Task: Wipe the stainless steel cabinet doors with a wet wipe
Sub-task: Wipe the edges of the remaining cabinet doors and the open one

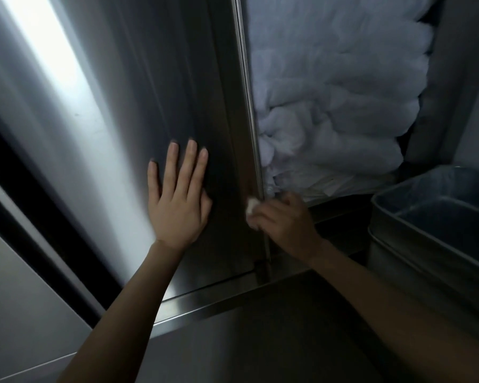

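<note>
While the left hand (177, 205) lies flat on the door (116, 106) with fingers straight, the right hand (285, 225) clenches a balled white wipe (251, 206) at the door's right edge, near its bottom. White bundles (329, 106) fill the open cabinet beside it; a metal bin (398, 244) stands to the right.

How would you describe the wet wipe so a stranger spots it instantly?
Start at the steel cabinet door with the left hand flat on it. Follow its right edge down to the right hand. The wet wipe is the small white wad it pinches, tiny beside the white bundles.
</note>
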Motion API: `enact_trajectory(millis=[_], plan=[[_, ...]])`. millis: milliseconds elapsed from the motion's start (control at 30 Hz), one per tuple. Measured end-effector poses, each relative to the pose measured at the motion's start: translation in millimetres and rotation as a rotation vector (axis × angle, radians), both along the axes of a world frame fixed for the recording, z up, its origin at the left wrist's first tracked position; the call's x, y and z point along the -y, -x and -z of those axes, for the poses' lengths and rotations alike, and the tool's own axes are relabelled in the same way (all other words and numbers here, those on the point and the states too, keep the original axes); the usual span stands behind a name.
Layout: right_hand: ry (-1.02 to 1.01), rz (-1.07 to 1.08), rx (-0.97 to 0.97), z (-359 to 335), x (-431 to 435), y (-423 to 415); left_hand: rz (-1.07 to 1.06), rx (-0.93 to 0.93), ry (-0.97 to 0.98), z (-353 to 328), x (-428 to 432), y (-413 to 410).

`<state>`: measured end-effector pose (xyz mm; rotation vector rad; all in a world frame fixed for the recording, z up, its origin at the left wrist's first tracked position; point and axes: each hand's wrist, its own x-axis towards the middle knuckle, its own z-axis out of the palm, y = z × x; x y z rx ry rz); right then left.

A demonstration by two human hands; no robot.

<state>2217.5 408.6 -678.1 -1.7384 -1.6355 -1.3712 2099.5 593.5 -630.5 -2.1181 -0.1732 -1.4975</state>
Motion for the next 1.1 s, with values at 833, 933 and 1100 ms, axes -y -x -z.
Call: enact_trajectory(millis=[833,933,1100], plan=[[-0.368,-0.167,-0.687,-20.4,-7.6,42.8,-0.014,0.036,-0.017,2.7,-1.9,-3.5],[-0.428,-0.222,-0.575,-63.7,-24.1,49.3,-0.014,0.036,-0.016,0.6,-1.5,-3.4],[-0.549,-0.152,-0.576,-54.1,-22.8,49.3,0.003,0.002,0.003,0.4,-0.8,-1.8]])
